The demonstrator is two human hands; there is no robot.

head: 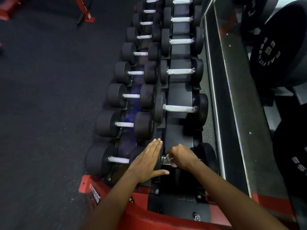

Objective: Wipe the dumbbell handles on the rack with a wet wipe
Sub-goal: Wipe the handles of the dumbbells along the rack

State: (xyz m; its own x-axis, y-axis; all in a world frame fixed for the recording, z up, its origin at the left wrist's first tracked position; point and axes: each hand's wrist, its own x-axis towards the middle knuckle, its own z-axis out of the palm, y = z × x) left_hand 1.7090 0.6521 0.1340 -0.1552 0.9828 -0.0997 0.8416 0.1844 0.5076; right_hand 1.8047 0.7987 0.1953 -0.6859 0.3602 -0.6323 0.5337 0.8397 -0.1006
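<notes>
At the rack's (180,208) near end, our right hand (182,157) curls round a white wet wipe (171,161) on the nearest upper-tier dumbbell's handle (163,161) — our left hand (147,161), fingers straight, rests flat against that dumbbell's (208,156) left head.

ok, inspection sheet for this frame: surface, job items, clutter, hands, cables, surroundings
surface: two-tier dumbbell rack, black trays on a red base.
job's things: white wet wipe wrapped on the nearest upper-tier dumbbell handle; other handles bare.
clutter: nothing seen.
grippers: right hand grips the wipe around the handle; left hand lies flat, fingers straight, on that dumbbell's left head.
cables: nothing seen.
surroundings: dark gym floor, weight plates at right, red frame top left.
</notes>
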